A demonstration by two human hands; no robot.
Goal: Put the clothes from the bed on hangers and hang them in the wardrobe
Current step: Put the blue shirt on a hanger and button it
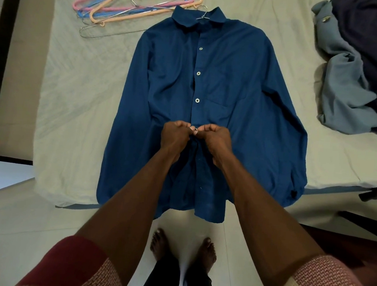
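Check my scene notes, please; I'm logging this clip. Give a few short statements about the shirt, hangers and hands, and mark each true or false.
1. The dark blue button-up shirt lies flat on the bed with a hanger hook at its collar. True.
2. Both hands, the left hand and the right hand, work at one button on the shirt front. True.
3. The loose pile of pink, blue, orange and wire hangers lies on the floor. False: it lies on the pale bed sheet.
4. The crumpled grey and navy clothes are already on hangers. False: they lie heaped on the bed.
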